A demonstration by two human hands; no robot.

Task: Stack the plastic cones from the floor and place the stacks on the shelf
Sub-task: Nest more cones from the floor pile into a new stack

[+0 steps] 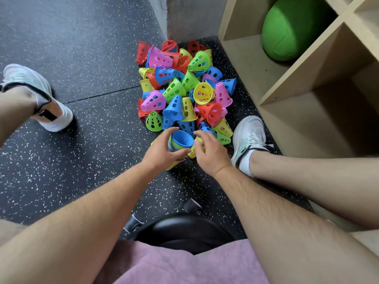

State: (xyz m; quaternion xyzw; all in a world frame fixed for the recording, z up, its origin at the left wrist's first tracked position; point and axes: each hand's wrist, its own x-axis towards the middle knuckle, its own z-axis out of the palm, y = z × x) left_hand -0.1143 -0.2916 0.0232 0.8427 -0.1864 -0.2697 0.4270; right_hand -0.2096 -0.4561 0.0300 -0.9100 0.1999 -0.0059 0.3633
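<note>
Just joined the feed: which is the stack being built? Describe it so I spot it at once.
Left of the shelf, a pile of coloured cones lies on the speckled floor. At its near edge, the left hand grips the stack, with the right hand beside it. Unlike the loose cones, it shows many nested rims, topped by a blue cone, mouth up.
</note>
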